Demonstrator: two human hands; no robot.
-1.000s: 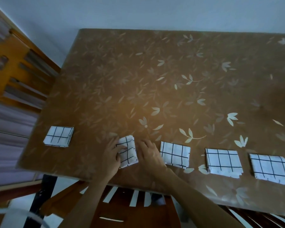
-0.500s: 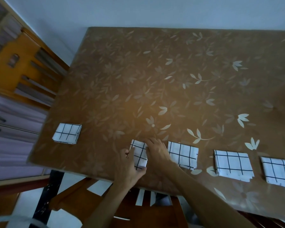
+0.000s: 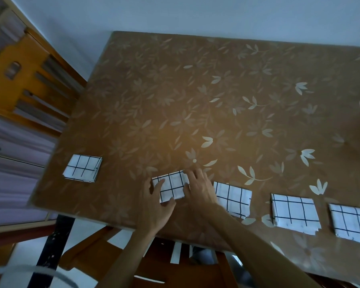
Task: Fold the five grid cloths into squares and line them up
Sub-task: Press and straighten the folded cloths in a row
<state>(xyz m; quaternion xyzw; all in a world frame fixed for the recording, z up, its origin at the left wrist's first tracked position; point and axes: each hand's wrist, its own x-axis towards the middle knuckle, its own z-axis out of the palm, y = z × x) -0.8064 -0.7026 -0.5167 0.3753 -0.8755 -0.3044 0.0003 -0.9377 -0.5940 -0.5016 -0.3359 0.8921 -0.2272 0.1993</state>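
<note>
Grid cloth [image 3: 172,187] is pinched by left hand [image 3: 154,207], pressed by right hand [image 3: 199,189].

no words, labels, brands or numbers can be read; the cloths [image 3: 170,187] carry only black grid lines, the worktop [image 3: 195,100] only a leaf pattern.

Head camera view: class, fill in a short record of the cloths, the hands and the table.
row: five folded pieces along the near edge of the table
first cloth: far left, apart from the rest
second cloth: left hand holds its left side, right hand rests on its right edge
fifth cloth: cut off by the frame's right side
</note>
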